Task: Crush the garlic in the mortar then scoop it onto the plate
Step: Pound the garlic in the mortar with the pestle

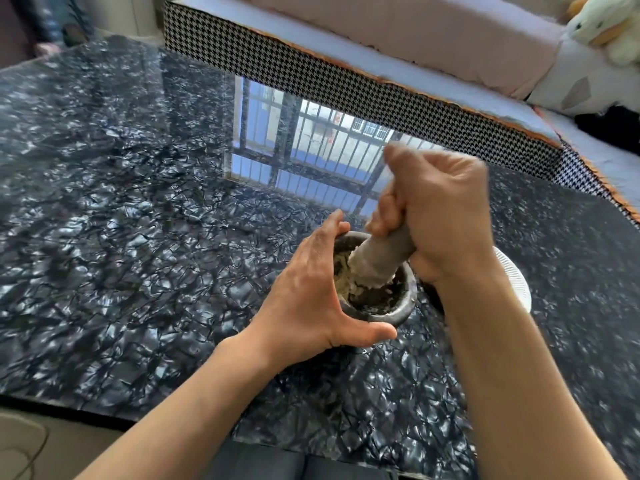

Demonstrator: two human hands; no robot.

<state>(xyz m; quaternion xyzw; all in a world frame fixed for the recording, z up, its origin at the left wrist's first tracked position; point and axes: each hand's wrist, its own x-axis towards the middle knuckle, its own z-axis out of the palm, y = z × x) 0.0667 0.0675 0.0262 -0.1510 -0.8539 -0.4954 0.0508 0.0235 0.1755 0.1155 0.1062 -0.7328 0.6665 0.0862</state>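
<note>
A dark stone mortar (403,308) stands on the black marbled table (138,220). Pale crushed garlic (346,282) lies inside it, mostly on the left side. My left hand (311,299) grips the mortar's left wall, thumb curled round the near rim. My right hand (440,216) grips the grey stone pestle (381,261) in a fist. The pestle's broad end, smeared with garlic, is down in the bowl. A white ribbed plate (516,282) sits just right of the mortar, mostly hidden behind my right wrist.
A sofa with a houndstooth edge (346,84) runs along the table's far side, with a pink cushion and a plush toy (602,26) at the top right. The table's near edge (104,415) runs along the lower left, with floor below it.
</note>
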